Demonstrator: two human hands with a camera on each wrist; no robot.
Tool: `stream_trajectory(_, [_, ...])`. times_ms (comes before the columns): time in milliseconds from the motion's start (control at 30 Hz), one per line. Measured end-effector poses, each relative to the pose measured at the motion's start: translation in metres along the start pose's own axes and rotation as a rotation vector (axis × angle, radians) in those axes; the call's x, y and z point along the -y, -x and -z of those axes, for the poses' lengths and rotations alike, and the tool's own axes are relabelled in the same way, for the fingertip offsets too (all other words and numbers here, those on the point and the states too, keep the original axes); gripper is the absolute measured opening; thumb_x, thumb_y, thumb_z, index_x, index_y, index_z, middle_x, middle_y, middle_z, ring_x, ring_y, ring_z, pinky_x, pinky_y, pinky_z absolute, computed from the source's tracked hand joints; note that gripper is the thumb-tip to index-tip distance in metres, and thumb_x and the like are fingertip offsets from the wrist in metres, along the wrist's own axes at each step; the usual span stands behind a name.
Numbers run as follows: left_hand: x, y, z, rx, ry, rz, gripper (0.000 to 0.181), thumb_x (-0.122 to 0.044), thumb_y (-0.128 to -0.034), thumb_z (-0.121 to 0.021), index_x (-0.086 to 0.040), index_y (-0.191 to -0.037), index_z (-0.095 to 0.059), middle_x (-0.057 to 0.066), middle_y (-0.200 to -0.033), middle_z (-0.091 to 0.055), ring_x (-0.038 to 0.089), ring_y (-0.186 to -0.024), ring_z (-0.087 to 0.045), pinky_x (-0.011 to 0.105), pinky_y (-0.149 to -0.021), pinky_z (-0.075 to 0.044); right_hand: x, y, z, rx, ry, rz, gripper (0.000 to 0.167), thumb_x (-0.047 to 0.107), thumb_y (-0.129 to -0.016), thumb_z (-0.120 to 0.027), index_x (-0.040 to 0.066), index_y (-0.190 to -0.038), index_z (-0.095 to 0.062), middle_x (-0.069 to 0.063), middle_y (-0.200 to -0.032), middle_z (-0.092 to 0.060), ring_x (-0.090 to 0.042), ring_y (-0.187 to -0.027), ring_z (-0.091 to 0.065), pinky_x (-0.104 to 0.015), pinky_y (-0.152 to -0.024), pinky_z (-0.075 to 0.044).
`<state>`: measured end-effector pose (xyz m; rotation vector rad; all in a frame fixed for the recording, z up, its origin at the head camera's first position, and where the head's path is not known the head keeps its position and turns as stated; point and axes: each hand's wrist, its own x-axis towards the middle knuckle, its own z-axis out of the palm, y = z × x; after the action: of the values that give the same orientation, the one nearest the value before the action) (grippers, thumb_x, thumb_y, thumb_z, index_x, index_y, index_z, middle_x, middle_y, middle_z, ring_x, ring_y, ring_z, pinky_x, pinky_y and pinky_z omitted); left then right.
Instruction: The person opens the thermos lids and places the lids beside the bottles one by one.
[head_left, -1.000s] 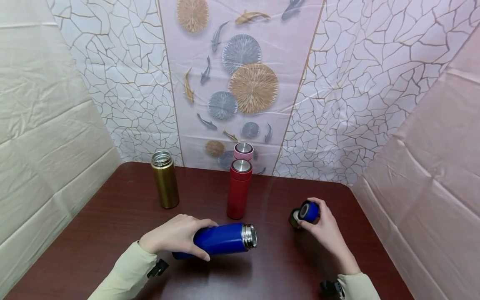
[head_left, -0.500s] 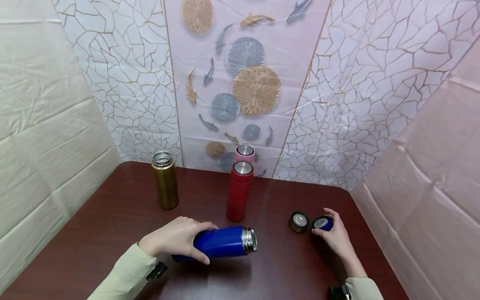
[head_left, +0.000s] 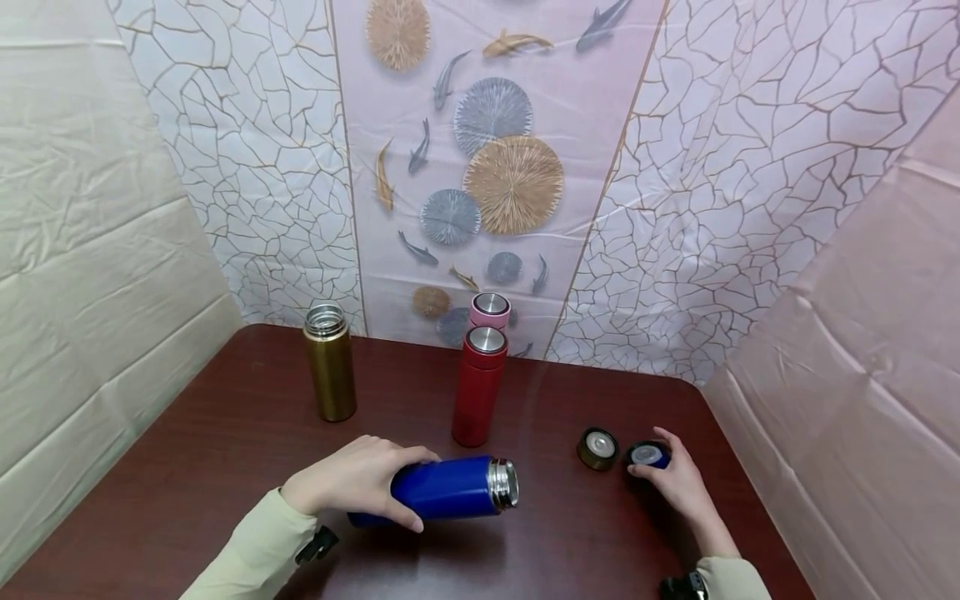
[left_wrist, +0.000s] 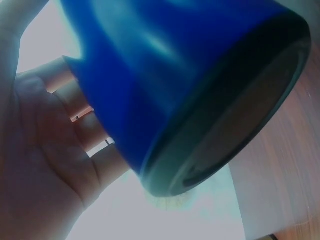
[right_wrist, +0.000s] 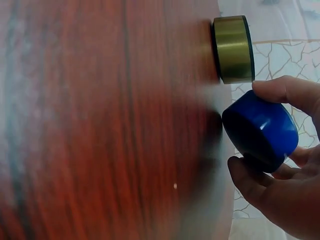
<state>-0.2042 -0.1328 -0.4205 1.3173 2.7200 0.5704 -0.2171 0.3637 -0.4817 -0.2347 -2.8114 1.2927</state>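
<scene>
My left hand [head_left: 358,477] grips a blue thermos flask [head_left: 448,489] from above, thumb on the near side. The flask lies nearly level, its bare steel mouth facing right. In the left wrist view its black-edged base [left_wrist: 240,110] is close to the camera. My right hand [head_left: 688,493] holds a blue lid [right_wrist: 262,127] between thumb and fingers, its inner side up. The lid is tilted, with one edge at or just above the table. Just left of it, a gold lid [head_left: 597,450] rests upside down.
A gold flask [head_left: 332,375] without a lid stands at the left of the dark wooden table [head_left: 405,375]. A lidded red flask [head_left: 478,400] stands mid-table, partly hiding a pink flask [head_left: 491,310]. Fabric-covered walls enclose the back and sides.
My right hand has moved right and nearer with the blue lid, lowering it from over the gold lid to the table beside it. The left hand and blue flask have hardly moved.
</scene>
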Motion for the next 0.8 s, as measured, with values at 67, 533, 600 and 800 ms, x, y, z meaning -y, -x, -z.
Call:
stream_trajectory(67, [-0.001,0.0,-0.001,0.003,0.004,-0.001,0.075,-0.073,-0.0751,-0.073,-0.028,-0.133,-0.061,-0.011,-0.108,-0.071,0.003,-0.086,-0.063,0.032,-0.076,-0.053,0.0,0.0,0.001,0.007,0.002,-0.002,0.093,0.016,-0.086,-0.078,-0.006,-0.155,-0.019,-0.034,-0.151,-0.03,-0.047,-0.132,-0.038,-0.06,-0.107,-0.031])
stream_trajectory(533, [-0.003,0.001,0.002,-0.041,-0.016,-0.024,0.074,-0.074,-0.0766,-0.071,-0.028,-0.134,-0.059,-0.011,-0.11,-0.071,0.003,-0.088,-0.064,0.032,-0.079,-0.053,-0.003,0.0,-0.002,0.021,0.029,-0.059,0.096,0.02,-0.085,-0.08,-0.005,-0.155,-0.018,-0.035,-0.146,-0.036,-0.049,-0.131,-0.041,-0.061,-0.106,-0.031])
stream_trajectory(600, [-0.003,0.003,0.003,-0.074,-0.015,-0.035,0.071,-0.069,-0.0776,-0.074,-0.027,-0.133,-0.059,-0.01,-0.111,-0.071,0.003,-0.089,-0.064,0.032,-0.079,-0.053,-0.002,0.0,-0.001,0.026,0.032,-0.054,0.096,0.02,-0.085,-0.079,-0.005,-0.154,-0.018,-0.035,-0.145,-0.037,-0.049,-0.129,-0.042,-0.061,-0.106,-0.032])
stream_trajectory(800, [-0.001,0.01,0.009,-0.147,0.033,-0.018,0.069,-0.064,-0.0783,-0.076,-0.03,-0.134,-0.055,-0.01,-0.113,-0.07,0.006,-0.09,-0.065,0.032,-0.079,-0.055,0.0,0.003,0.001,0.034,0.035,-0.046,0.094,0.02,-0.086,-0.079,-0.007,-0.154,-0.019,-0.036,-0.144,-0.038,-0.048,-0.129,-0.042,-0.061,-0.106,-0.032])
